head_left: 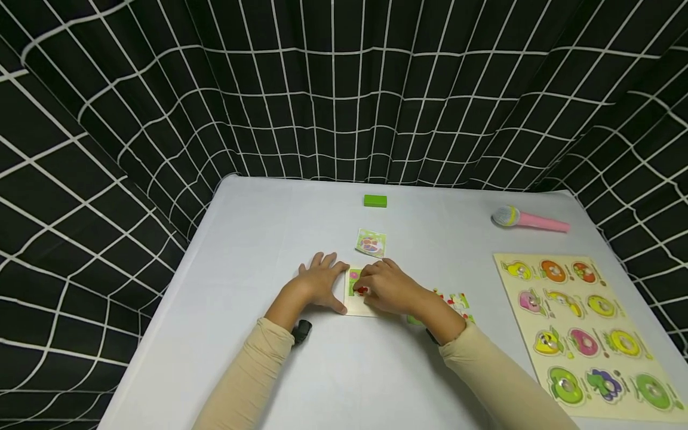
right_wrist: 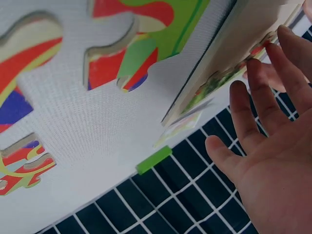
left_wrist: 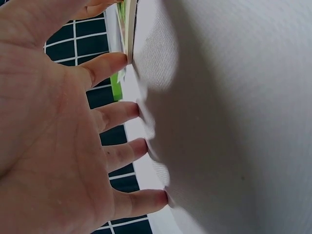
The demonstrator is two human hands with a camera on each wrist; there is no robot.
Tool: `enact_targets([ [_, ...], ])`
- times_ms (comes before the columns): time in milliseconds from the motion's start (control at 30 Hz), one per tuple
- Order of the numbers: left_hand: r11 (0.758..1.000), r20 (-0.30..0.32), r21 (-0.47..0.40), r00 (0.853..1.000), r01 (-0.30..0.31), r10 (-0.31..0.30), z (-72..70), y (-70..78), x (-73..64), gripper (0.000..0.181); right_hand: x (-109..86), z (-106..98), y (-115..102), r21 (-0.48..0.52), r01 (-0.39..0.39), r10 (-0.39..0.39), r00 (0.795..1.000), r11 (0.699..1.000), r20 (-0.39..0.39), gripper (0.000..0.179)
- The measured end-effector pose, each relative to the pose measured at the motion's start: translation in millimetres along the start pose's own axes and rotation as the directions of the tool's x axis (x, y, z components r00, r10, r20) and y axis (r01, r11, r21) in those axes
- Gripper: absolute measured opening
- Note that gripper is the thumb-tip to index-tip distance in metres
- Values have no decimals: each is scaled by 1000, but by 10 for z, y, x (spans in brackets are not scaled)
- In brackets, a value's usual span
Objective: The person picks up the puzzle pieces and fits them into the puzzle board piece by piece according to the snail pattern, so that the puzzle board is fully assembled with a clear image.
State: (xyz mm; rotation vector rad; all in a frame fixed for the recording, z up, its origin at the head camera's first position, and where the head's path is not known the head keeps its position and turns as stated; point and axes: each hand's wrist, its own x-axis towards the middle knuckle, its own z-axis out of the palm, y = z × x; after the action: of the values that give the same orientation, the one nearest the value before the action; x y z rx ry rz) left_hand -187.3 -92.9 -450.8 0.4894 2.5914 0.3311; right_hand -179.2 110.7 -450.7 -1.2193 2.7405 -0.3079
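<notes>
A small puzzle tray [head_left: 356,308] lies mid-table, with some picture pieces [head_left: 354,276] fitted at its upper left. My left hand [head_left: 321,283] holds its fingers spread beside the tray; thumb and index finger touch its left edge, and the other fingertips rest on the cloth in the left wrist view. Over the tray, my right hand [head_left: 388,286] pinches a red puzzle piece [head_left: 362,291] down at the tray surface. That piece is partly hidden by the fingers. Loose puzzle pieces [right_wrist: 131,53] lie beside the tray, partly under the right forearm in the head view.
Beyond the tray lies a picture card [head_left: 371,243], with a green block [head_left: 375,201] farther back. A pink toy microphone [head_left: 540,223] lies at the back right. A large fruit knob-puzzle board [head_left: 583,322] fills the right side. Black gridded curtain [head_left: 344,89] surrounds the table.
</notes>
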Motion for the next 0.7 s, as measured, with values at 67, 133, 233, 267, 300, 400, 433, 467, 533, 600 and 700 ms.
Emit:
enact_targets([
  [67,1000,0,-4,1000,1,-1,3,12,-3,98,-24,0,-2,-1,-2,2,1000,1000,2,23],
  [133,1000,3,-7,1000,-1,1,12,27,3,97,-51,6,-10,-12,-6,6,1000,1000,7,24],
  [233,1000,8,-12,1000,-3,3,26,51,3,98,-88,12,-39,-57,-12,14,1000,998,24,23],
  [267,1000,9,-16,1000,-5,5,34,55,6,98,-100,11,-52,-75,-13,15,999,997,30,23],
  [300,1000,10,-20,1000,-7,8,42,56,7,98,-111,6,-66,-88,-10,13,999,996,34,23],
  [400,999,7,-39,1000,-10,10,57,50,-2,98,-128,-13,-75,-99,4,-1,999,995,33,24],
  [433,999,6,-41,1000,-8,8,60,45,-4,98,-135,-31,-67,-89,8,-6,1000,996,25,25],
  [467,999,4,-44,1000,-6,6,60,39,-9,98,-145,-56,-49,-73,10,-10,1000,997,13,26],
  [533,999,-4,-41,1000,-6,6,53,30,-18,98,-186,-128,14,-46,8,-9,1000,999,-22,29],
  [600,999,-12,-33,1000,-10,10,40,24,-24,98,-268,-225,103,-20,-18,17,998,1000,-61,31],
  [700,999,-20,-34,1000,-20,19,14,27,-27,97,-464,-344,272,-2,-83,82,993,997,-89,31],
])
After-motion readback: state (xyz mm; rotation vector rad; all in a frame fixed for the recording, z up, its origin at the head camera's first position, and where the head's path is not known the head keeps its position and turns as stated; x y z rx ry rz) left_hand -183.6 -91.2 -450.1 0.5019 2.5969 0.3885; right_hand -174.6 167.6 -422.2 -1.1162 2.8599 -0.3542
